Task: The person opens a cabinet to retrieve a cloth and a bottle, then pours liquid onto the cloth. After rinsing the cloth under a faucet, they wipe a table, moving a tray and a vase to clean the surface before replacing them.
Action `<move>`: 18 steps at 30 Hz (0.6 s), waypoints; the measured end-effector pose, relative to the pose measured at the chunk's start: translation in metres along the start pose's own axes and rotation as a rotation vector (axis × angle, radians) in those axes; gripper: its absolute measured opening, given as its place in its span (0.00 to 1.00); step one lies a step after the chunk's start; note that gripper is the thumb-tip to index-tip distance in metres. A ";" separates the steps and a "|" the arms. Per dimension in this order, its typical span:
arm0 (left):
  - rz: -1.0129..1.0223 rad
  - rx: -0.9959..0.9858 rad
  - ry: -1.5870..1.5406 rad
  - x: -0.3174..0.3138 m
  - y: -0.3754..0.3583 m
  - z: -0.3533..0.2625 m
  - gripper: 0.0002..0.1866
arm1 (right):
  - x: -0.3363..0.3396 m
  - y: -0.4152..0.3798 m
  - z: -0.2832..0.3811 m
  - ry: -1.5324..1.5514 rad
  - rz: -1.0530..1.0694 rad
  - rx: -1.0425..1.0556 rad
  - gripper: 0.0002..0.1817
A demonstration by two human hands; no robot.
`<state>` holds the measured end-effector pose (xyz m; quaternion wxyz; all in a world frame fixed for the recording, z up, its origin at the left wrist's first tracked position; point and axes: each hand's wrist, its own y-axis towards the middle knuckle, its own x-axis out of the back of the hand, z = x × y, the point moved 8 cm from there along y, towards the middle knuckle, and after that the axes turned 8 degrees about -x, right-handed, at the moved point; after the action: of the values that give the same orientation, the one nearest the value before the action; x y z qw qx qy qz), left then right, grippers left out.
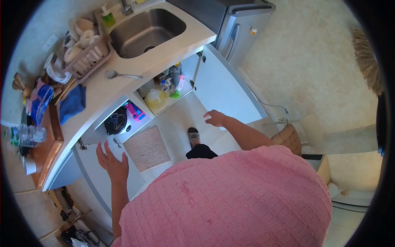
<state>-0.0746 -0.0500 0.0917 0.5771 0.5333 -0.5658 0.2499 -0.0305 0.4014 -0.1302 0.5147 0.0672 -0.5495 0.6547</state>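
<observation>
My left hand (pixel 113 163) is raised with its fingers spread, holding nothing, and overlaps the open left cabinet door (pixel 91 171) in this view. Out in front on the other side, my right hand (pixel 216 119) is empty, fingers loosely bent and apart, close to the open right cabinet door (pixel 232 88). Between the doors, the under-sink cupboard holds a jug of yellow liquid (pixel 155 99), a clear bottle with a blue label (pixel 165 86) and other bottles. A black corded appliance (pixel 117 122) and a pink-and-blue item (pixel 135 111) sit in the left compartment.
Above is a counter with a steel sink (pixel 148 26), a large spoon (pixel 123 75), a dish rack (pixel 84 64) and a blue cloth (pixel 73 103). A woven mat (pixel 147 148) lies on the floor. A grey fridge (pixel 247 31) stands beyond the right door; a tufted chair (pixel 288 140) is at right.
</observation>
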 end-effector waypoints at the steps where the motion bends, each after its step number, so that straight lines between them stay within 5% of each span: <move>1: 0.017 0.000 -0.002 -0.010 0.026 -0.012 0.43 | 0.007 0.017 0.000 0.021 -0.010 0.013 0.24; 3: -0.026 -0.201 -0.029 -0.026 0.085 -0.050 0.43 | 0.025 0.056 0.000 0.061 -0.013 0.028 0.24; 9: 0.070 -0.390 0.119 -0.098 0.255 -0.074 0.41 | 0.078 0.203 0.018 -0.023 -0.118 0.000 0.30; 13: 0.101 -0.467 0.126 -0.125 0.293 -0.074 0.34 | 0.115 0.292 0.077 -0.201 -0.327 0.149 0.33; 15: 0.104 -0.465 0.125 -0.129 0.295 -0.070 0.33 | 0.128 0.340 0.113 -0.088 -0.527 0.408 0.29; 18: 0.148 -0.455 0.132 -0.133 0.300 -0.068 0.29 | 0.127 0.393 0.122 -0.189 -0.481 0.348 0.28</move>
<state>-0.3469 0.1447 0.0832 0.6982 0.3293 -0.6061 0.1917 -0.4415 0.4339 -0.2559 0.5822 0.3430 -0.4431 0.5891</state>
